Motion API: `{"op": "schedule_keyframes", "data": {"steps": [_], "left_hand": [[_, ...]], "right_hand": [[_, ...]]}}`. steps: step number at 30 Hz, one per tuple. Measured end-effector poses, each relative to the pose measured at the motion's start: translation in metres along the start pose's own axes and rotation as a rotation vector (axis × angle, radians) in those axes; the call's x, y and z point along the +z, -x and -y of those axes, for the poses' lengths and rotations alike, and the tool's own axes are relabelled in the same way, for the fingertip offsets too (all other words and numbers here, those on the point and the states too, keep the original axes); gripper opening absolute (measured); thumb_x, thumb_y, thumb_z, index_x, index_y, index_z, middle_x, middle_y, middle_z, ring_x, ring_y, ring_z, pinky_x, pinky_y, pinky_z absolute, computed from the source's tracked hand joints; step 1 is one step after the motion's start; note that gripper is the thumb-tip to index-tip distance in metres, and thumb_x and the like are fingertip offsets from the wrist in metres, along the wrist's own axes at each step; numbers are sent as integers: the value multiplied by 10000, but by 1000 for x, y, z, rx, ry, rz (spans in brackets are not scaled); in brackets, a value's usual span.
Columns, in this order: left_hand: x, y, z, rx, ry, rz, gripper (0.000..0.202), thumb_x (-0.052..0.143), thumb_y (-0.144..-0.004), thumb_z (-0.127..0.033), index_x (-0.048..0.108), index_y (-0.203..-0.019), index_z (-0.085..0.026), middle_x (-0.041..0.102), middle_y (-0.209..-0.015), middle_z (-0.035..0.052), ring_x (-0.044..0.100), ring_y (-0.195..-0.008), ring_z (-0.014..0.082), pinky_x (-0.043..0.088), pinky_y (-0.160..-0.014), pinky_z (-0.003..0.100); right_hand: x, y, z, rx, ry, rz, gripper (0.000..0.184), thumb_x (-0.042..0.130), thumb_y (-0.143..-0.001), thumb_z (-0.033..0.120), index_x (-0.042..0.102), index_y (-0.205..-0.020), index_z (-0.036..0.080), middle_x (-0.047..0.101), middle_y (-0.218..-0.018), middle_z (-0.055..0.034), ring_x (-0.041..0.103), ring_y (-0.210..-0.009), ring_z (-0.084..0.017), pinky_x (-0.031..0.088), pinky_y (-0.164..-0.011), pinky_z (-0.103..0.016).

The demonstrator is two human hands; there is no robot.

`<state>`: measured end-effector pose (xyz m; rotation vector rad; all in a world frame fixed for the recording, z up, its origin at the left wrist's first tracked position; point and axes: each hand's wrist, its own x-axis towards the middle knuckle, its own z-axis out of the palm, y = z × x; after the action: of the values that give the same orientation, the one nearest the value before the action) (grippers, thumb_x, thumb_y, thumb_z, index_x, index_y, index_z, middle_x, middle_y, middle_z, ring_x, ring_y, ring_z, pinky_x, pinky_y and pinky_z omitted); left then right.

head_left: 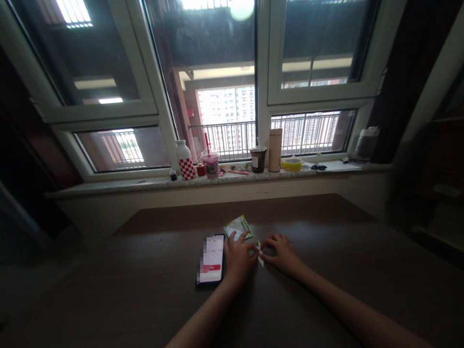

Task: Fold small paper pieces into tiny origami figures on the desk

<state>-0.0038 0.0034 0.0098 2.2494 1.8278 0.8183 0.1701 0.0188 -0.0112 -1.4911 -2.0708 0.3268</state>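
Note:
Both my hands rest on the dark wooden table (326,270) and pinch a small folded piece of paper (259,252) between them. My left hand (237,258) has its fingers closed on the paper's left side. My right hand (282,252) grips the right side, fingers curled. A green and white paper packet (237,226) lies just beyond my left hand. A smartphone (211,265) with a lit screen lies flat to the left of my left hand.
A stone window sill (145,182) behind the table carries a red-checked white bottle (185,160), a pink drink cup (210,163), a dark cup (258,158), a tall beige flask (275,150), a yellow tape roll (292,164) and papers (339,166).

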Motion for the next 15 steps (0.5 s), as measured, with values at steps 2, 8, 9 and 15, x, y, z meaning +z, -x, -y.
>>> {"op": "schedule_keyframes", "data": {"steps": [2,8,9,15], "left_hand": [[1,0,1,-8,-2,-3,74,687,-758,-330,758,-779,-326,559,-1380,-36,303,-1356,361,220,-1082,578],[2,0,3,-18,11,1,67,697,-749,-331,759,-773,-333,537,-1402,-36,280,-1370,359,196,-1088,604],[2,0,3,-18,14,1,66,701,-746,-327,760,-775,-334,536,-1402,-34,277,-1371,359,192,-1090,604],[1,1,4,-2,42,-13,79,689,-767,-357,758,-769,-319,543,-1391,-17,293,-1357,363,157,-1094,630]], "right_hand": [[-3,1,0,-17,7,21,240,716,-739,425,701,-957,326,590,-1039,-33,505,-1051,-248,357,-965,-402],[-8,3,-2,-44,4,75,318,738,-706,434,682,-1005,339,581,-1097,-33,495,-1091,-257,355,-985,-413],[-8,3,-1,-49,0,73,322,738,-704,436,682,-1007,342,580,-1098,-32,495,-1092,-257,353,-989,-413],[-9,6,1,-88,-45,70,271,745,-704,420,711,-965,356,586,-1091,-23,496,-1098,-251,331,-1011,-412]]}}
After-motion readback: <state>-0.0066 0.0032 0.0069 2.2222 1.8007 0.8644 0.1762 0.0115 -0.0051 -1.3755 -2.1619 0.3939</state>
